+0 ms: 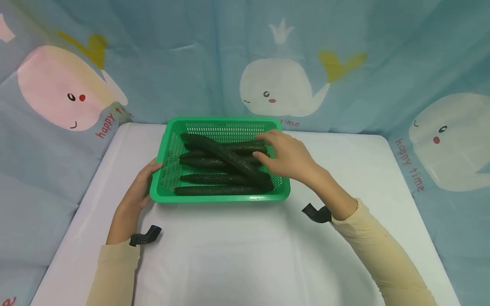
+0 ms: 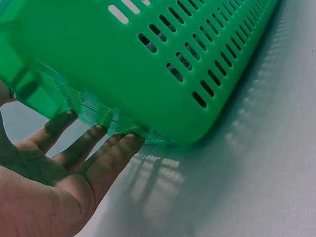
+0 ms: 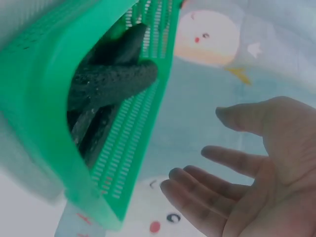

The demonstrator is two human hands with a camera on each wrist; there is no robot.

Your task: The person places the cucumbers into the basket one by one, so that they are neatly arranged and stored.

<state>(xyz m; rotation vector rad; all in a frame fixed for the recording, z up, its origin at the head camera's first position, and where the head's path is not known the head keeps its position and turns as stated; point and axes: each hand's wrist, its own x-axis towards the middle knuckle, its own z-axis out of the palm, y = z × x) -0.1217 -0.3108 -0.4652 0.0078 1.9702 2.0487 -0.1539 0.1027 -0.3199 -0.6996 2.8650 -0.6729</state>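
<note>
A green plastic basket (image 1: pixel 220 198) with slotted walls stands on the table. Several dark green cucumbers (image 1: pixel 214 163) lie in it, one slanting across the others. My left hand (image 1: pixel 139 187) holds the basket's left end, with its thumb at the rim and its fingertips (image 2: pixel 131 140) against the outer wall in the left wrist view. Over the basket's right end hovers my right hand (image 1: pixel 289 155), fingers spread and slightly bent, with nothing in its grasp. The right wrist view shows that palm (image 3: pixel 281 192) apart from the cucumbers (image 3: pixel 113 84).
A white cloth (image 1: pixel 237 255) covers the table under the basket. Behind and at both sides hangs a blue curtain (image 1: pixel 183 76) printed with whales, close to the table's back edge. Each wrist wears a black mount (image 1: pixel 317 213).
</note>
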